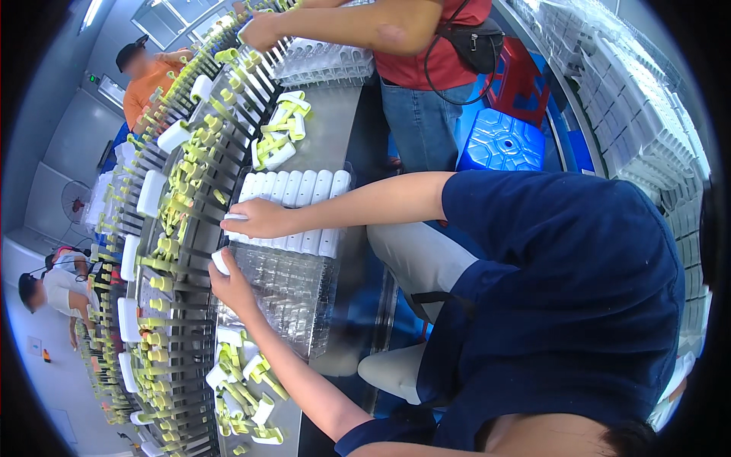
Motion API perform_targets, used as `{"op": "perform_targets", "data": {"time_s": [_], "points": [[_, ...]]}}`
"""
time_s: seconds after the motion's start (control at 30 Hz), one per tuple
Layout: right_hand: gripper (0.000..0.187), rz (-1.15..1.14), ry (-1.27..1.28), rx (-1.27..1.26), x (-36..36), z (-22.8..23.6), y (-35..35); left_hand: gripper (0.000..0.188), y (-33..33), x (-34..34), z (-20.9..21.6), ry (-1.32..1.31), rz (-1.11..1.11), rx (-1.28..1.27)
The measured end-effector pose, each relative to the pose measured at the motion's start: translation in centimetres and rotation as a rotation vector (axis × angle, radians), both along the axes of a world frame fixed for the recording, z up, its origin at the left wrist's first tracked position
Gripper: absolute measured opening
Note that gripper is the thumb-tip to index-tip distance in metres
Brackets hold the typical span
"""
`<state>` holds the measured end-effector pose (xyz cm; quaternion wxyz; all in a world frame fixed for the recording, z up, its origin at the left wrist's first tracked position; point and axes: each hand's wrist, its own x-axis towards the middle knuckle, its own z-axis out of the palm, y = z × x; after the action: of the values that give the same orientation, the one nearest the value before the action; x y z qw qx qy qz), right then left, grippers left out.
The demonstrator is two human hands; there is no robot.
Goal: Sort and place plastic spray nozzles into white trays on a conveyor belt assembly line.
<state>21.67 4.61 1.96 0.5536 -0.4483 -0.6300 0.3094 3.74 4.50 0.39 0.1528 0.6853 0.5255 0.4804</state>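
Observation:
My left hand [234, 291], the lower one in the picture, grips a small white plastic piece [221, 262] between thumb and fingers beside the conveyor. My right hand [266, 218], higher up, pinches another white plastic piece [236, 216], mostly covered by the fingers. Under the right wrist lies a row of long white plastic housings [304, 241] with rounded ends, packed side by side. A clear ribbed plastic tray [282, 293] sits next to my left forearm. On the conveyor, dark slats carry yellow-green holders [164, 245] and white rounded housings [131, 257].
Loose white and yellow-green parts lie in piles [282, 131] [244, 385] on the metal bench [331, 114]. A co-worker in a red shirt [411, 65] reaches over the conveyor. A blue stool [502, 143] stands behind the bench; stacked white trays [636, 107] line the far right.

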Motion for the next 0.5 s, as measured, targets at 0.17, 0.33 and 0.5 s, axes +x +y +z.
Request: {"op": "perform_targets", "data": {"time_s": [0.17,0.33,0.5], "points": [[0.058,0.023,-0.03,-0.048,0.24,-0.11,0.21,0.047,0.14,0.1,-0.02,0.011,0.004,-0.015],[0.059,0.014,-0.007,-0.019,0.04,-0.04,0.17,0.048,0.01,0.08,0.06,0.003,-0.007,0.006],[0.059,0.02,-0.016,-0.025,0.15,-0.27,0.16,0.048,-0.07,0.08,-0.02,0.029,0.011,-0.017]]}}
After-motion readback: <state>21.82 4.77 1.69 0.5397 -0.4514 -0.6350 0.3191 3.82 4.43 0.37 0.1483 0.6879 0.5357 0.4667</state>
